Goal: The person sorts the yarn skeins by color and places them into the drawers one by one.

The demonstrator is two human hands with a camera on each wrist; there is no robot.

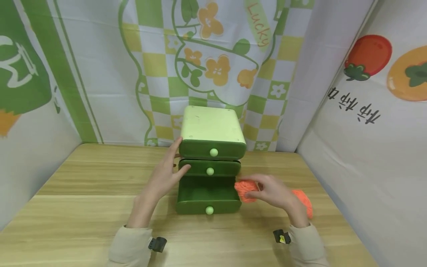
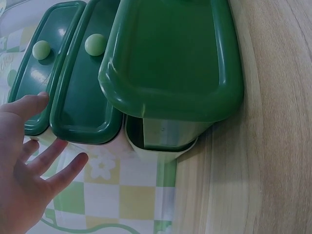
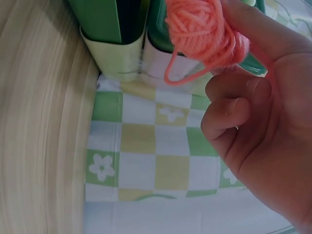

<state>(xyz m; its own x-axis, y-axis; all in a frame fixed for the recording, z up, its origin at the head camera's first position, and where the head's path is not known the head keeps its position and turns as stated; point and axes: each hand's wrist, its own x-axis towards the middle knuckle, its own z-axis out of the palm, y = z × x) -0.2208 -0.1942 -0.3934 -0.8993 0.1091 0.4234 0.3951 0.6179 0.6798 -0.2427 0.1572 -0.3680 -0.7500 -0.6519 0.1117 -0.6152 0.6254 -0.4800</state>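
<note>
A small green chest of drawers with a pale top stands on the table, its bottom drawer pulled out and the two drawers above it closed. My left hand rests against the chest's left side, fingers spread and fairly straight. In my right hand a ball of orange yarn is pinched between thumb and fingers, just right of the pulled-out drawer. The right wrist view shows a loose strand hanging from the yarn ball. No contents show in the visible part of the bottom drawer.
A second orange yarn piece lies on the wooden table beyond my right wrist, partly hidden by it. A patterned curtain hangs behind the chest, and printed cloth walls stand at both sides.
</note>
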